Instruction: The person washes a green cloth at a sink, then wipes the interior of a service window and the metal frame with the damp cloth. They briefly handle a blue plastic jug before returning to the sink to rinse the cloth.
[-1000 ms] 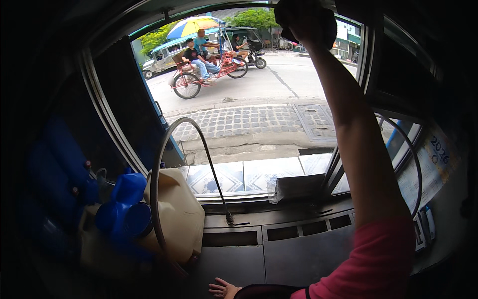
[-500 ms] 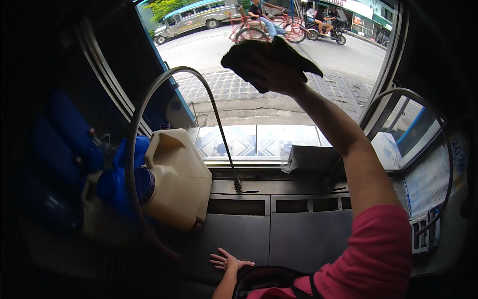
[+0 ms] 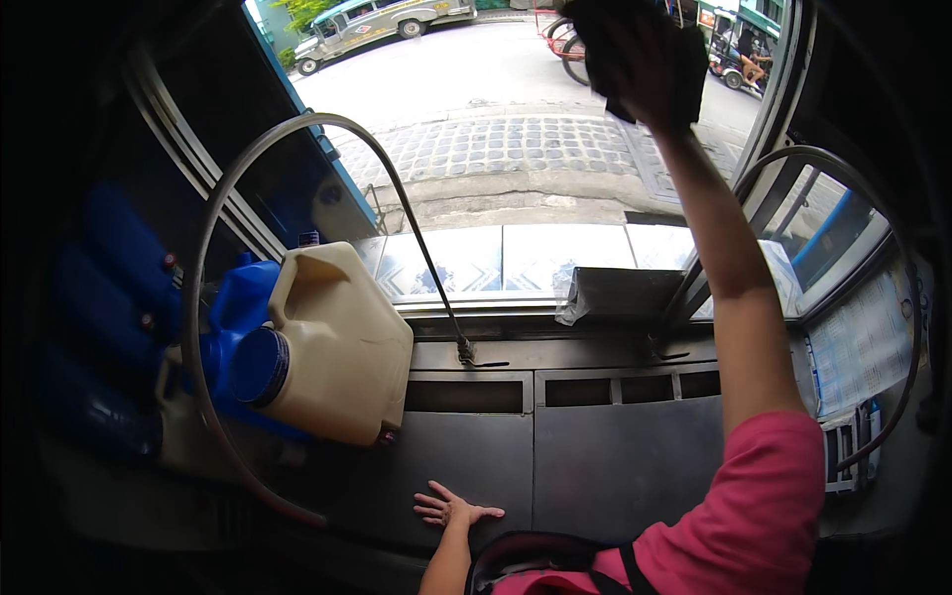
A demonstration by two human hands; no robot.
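My right hand (image 3: pixel 647 84) is raised on a stretched arm in front of the upper right of the window. It is shut on a dark cloth (image 3: pixel 686 74), which bunches out on both sides of the fingers. The hand is in shadow, so its fingers are hard to make out. Low and near me, my left hand (image 3: pixel 451 508) rests open on the dark metal counter (image 3: pixel 615 466), fingers spread and palm down, with nothing in it.
Left of my left hand stand a cream jug (image 3: pixel 342 347) with a blue cap and a blue jug (image 3: pixel 243 293). Curved hoses arch at left (image 3: pixel 203 327) and right (image 3: pixel 897 248). A dark box-like thing (image 3: pixel 625 296) in plastic sits at the sill. Vehicles pass on the street.
My right hand has moved right and farther up with the cloth. My left hand stays spread on the counter. The view has shifted slightly, and the red pedal tricycle outside is now mostly hidden.
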